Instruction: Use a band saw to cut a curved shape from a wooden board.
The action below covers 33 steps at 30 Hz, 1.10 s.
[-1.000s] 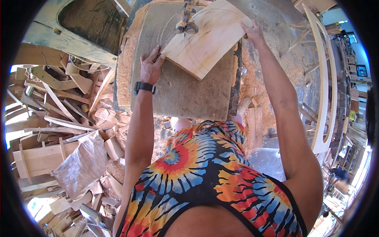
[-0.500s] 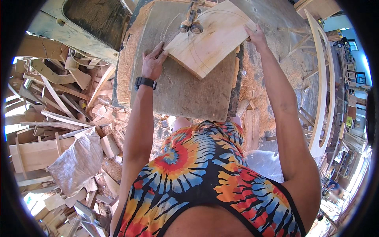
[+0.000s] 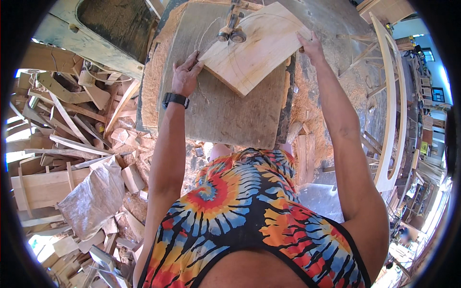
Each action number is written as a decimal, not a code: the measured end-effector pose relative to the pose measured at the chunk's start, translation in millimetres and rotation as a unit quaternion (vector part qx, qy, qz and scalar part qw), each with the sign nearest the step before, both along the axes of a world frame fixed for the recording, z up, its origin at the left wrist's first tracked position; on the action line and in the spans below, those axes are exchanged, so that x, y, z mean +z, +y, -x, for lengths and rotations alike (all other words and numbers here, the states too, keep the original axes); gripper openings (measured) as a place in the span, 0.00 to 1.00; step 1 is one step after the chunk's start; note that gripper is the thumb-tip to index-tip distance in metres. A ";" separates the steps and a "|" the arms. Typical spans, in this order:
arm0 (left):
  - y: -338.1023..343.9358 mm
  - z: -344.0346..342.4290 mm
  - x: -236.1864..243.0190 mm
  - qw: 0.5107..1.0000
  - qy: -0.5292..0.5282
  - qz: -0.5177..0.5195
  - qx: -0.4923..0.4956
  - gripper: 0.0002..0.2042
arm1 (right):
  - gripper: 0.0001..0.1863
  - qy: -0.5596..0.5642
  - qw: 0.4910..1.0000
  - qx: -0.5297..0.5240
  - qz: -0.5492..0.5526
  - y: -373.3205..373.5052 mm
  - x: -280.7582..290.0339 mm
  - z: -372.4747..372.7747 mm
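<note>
Head view: offcuts (image 3: 67, 117) lie heaped well to the left of the left hand (image 3: 185, 79), which is spread, fingers pointing away from the body, thumb side against the near-left corner of the pale board (image 3: 259, 55); a dark watch (image 3: 175, 100) sits on that wrist, its forearm running nearly straight forward. Ahead of and between the hands, twin round guides (image 3: 231, 36) hang over the board, which lies askew on the worn tabletop (image 3: 225, 120). Compared with a second ago, board and left hand sit slightly turned, though the table tilts likewise, so mostly the head has moved; the board seems held nearly steady. The right hand (image 3: 313, 48), reaching farther forward, has its fingers on the right corner; whether it pinches the underside I cannot tell. Farther right stands a curved wooden frame (image 3: 384, 184).
</note>
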<state>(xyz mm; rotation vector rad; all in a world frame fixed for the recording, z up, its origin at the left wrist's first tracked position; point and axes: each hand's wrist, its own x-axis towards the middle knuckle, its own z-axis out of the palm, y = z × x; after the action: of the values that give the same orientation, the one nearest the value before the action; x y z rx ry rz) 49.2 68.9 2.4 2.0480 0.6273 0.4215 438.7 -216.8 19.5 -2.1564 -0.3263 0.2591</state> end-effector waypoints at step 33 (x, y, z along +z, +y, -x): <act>12.9 -14.8 -1.8 0.999 -0.010 -0.007 -0.033 0.28 | 0.58 0.009 1.000 -0.016 -0.017 -17.7 0.2 0.8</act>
<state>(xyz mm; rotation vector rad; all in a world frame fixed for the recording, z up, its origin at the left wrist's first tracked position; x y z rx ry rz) 63.9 81.8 0.6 2.0704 0.5448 0.4079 437.9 -234.5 19.8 -2.1227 -0.2846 0.2529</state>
